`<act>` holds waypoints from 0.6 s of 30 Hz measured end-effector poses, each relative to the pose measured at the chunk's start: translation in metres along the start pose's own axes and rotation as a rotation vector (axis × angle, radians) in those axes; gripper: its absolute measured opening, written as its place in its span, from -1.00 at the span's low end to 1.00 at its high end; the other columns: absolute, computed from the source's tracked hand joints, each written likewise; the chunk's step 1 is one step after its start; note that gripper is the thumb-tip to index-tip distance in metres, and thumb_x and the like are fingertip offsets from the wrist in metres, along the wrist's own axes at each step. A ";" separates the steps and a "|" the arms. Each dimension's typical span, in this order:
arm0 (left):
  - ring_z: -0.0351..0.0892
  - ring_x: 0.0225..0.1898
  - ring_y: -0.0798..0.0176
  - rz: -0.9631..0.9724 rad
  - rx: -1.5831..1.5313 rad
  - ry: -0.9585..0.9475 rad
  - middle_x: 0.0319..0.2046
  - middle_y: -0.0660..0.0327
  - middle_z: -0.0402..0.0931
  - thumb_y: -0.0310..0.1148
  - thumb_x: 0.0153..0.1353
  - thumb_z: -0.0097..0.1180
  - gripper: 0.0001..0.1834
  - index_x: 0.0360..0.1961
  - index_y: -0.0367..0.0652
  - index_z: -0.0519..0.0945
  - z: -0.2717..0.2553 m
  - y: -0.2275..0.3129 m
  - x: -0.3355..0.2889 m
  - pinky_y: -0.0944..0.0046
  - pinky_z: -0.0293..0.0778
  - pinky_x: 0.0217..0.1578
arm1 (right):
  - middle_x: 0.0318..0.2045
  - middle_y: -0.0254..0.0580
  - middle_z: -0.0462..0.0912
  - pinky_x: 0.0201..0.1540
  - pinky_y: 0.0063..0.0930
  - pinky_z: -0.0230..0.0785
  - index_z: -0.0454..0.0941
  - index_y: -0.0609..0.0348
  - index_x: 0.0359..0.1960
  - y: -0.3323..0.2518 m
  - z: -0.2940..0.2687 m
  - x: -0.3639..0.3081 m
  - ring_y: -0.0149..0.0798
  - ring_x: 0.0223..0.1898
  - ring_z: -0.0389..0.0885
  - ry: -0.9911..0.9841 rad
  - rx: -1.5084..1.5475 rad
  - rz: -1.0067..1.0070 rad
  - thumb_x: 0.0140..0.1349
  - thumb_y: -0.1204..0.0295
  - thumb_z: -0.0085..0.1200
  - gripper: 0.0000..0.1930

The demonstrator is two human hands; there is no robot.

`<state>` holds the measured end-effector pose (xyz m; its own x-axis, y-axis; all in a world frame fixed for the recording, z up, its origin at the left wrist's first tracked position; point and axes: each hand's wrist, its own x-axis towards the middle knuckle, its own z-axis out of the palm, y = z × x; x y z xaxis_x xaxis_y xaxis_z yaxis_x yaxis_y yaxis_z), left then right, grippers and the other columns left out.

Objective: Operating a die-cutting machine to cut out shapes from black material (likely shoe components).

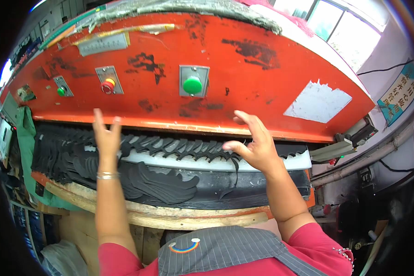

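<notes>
My left hand (107, 140), with a bracelet at its wrist, is raised over dark cut pieces at the left, its fingers apart and nothing in them. On the right, my right hand (258, 146) hovers in front of the red machine, thumb and fingers spread, also holding nothing. Between the hands lies a row of dark, scallop-edged sheet material (179, 148) along a white slab (170, 161). A fanned stack of dark curved pieces (156, 183) rests on the black bed nearer me. A thin dark strip (237, 171) trails over the slab's front edge.
The red machine front (262, 78) spans the far side, bearing a large green button (192, 85), a red stop button (108, 86) and a small green button (61, 91). A worn wooden rail (193, 222) edges the bed. Green cloth (27, 152) hangs at left.
</notes>
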<state>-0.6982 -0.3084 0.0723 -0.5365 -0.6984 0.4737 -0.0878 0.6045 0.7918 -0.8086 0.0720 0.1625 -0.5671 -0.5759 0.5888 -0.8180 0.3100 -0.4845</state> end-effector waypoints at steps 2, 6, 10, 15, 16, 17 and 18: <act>-0.12 0.44 -0.04 0.043 0.120 0.242 0.39 -0.19 -0.06 -0.18 0.19 0.19 -0.10 0.38 -0.40 0.00 -0.035 -0.030 0.056 0.13 -0.14 0.39 | -0.27 -0.11 0.60 -0.19 -0.35 0.46 0.45 0.17 0.01 -0.017 0.012 0.034 -0.13 -0.24 0.61 0.117 0.062 -0.055 -0.08 0.13 0.42 -0.36; -0.22 0.47 -0.05 0.051 0.348 0.387 0.43 -0.18 -0.21 -0.26 0.25 0.11 -0.11 0.40 -0.42 -0.15 -0.088 -0.058 0.140 0.14 -0.18 0.40 | -0.58 -0.28 0.58 -0.57 -0.33 0.42 0.41 0.13 -0.22 -0.035 0.055 0.093 -0.18 -0.60 0.59 0.194 0.003 -0.039 0.03 0.14 0.33 -0.56; 0.11 0.38 0.20 -0.076 -0.226 0.101 0.35 -0.07 0.13 -0.40 0.26 0.10 -0.21 0.38 -0.42 -0.03 -0.129 -0.060 0.146 0.27 -0.01 0.32 | -0.64 -0.27 0.55 -0.63 -0.28 0.38 0.36 0.13 -0.14 -0.023 0.073 0.100 -0.17 -0.68 0.56 0.200 -0.148 -0.025 0.11 0.22 0.27 -0.59; 0.43 0.18 0.16 -0.054 0.051 -0.098 0.15 -0.01 0.45 -0.29 0.27 0.11 -0.49 0.19 -0.35 0.42 -0.121 -0.025 0.054 0.24 0.31 0.16 | -0.54 -0.13 0.59 -0.43 -0.18 0.45 0.41 0.10 -0.10 -0.026 0.071 0.012 0.00 -0.48 0.62 -0.243 0.014 0.113 0.15 0.16 0.21 -0.59; 0.56 0.00 0.16 -0.071 0.167 -0.204 -0.06 0.05 0.60 -0.29 0.25 0.14 -0.63 0.00 -0.31 0.58 -0.100 -0.007 0.027 0.23 0.41 0.06 | -0.40 -0.05 0.62 -0.34 -0.09 0.46 0.45 0.11 -0.14 -0.022 0.071 -0.014 0.06 -0.36 0.63 -0.367 0.037 0.137 0.15 0.11 0.17 -0.61; 0.59 -0.11 0.19 0.026 0.041 -0.258 -0.18 0.09 0.63 -0.31 0.22 0.16 -0.72 -0.14 -0.29 0.64 -0.079 -0.001 -0.009 0.21 0.46 -0.01 | -0.27 -0.01 0.63 -0.25 -0.06 0.46 0.49 0.12 -0.17 -0.023 0.068 -0.042 0.07 -0.25 0.63 -0.533 0.007 0.180 0.14 0.11 0.17 -0.62; 0.60 -0.16 0.22 0.001 -0.021 -0.325 -0.22 0.11 0.64 -0.33 0.21 0.17 -0.76 -0.20 -0.29 0.65 -0.060 0.013 -0.047 0.22 0.49 -0.08 | -0.30 0.00 0.63 -0.21 -0.07 0.46 0.51 0.13 -0.16 -0.031 0.061 -0.064 0.10 -0.24 0.62 -0.603 0.008 0.218 0.14 0.08 0.16 -0.60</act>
<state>-0.6235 -0.2908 0.0837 -0.7770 -0.5366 0.3291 -0.0716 0.5948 0.8007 -0.7411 0.0530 0.1003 -0.5647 -0.8253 0.0095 -0.6876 0.4640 -0.5584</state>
